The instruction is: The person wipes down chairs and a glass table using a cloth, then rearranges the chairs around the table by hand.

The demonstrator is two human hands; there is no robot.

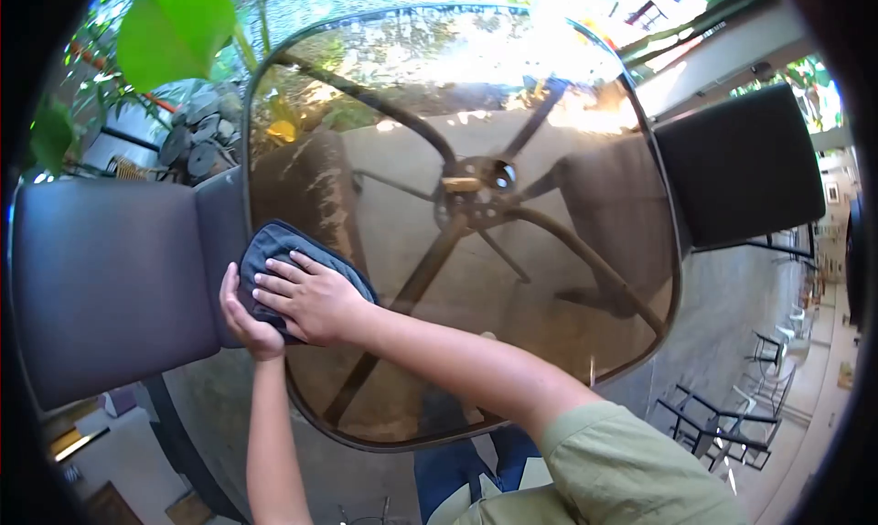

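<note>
A dark grey cloth [274, 241] lies folded on the left edge of a tinted glass tabletop [512, 324] with a dark rim. My right hand [306, 296] rests flat on top of the cloth, fingers stretched out and a little apart. Beside it, my left hand [249, 319] is cupped upright at the cloth's outer edge, by the table rim; its fingers are extended. Whether the left fingers touch the cloth or the rim, I cannot tell. My right forearm crosses over the near part of the glass.
A dark padded chair [114, 287] stands close at the left, another chair [745, 168] at the right. Through the glass show the metal table legs [567, 241]. A large green leaf [174, 31] hangs at upper left. Black-framed chairs [704, 420] stand farther off at lower right.
</note>
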